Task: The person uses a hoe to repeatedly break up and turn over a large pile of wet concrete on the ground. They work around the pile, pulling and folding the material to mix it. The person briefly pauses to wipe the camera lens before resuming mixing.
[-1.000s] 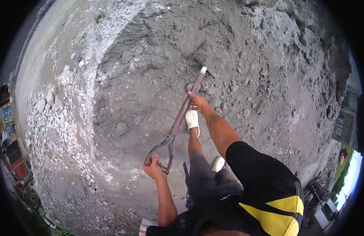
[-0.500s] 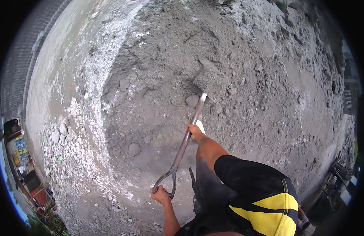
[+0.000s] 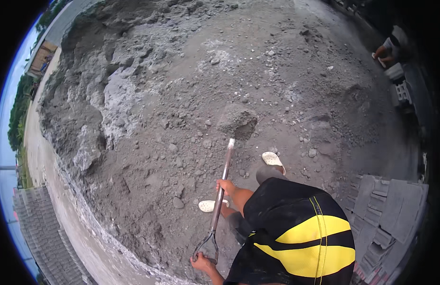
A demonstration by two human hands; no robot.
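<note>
A long-shafted shovel [image 3: 221,190] slants upward in front of me, its dark shaft ending in a bright metal collar. My left hand [image 3: 202,262] is closed around the end of its forked metal handle. Higher up, my right hand [image 3: 225,186] wraps around the middle of the shaft. A heap of grey sandy gravel [image 3: 236,118] sits at the shovel's far end and hides most of the blade. Loose grey gravel [image 3: 182,142] with scattered stones spreads around and beneath it.
My feet, in white clogs [image 3: 273,159], stand on the gravel. Stacked grey blocks [image 3: 386,213] lie at the right, and more stacked blocks [image 3: 44,228] at the lower left. Another person [image 3: 393,47] is at the far right, near a hollow block [image 3: 402,92]. A rough mound [image 3: 91,95] rises left.
My view has swung right, away from the pale stones, bringing the other person and right-hand blocks into sight. The loaded shovel has turned along with me, both hands keeping their grip.
</note>
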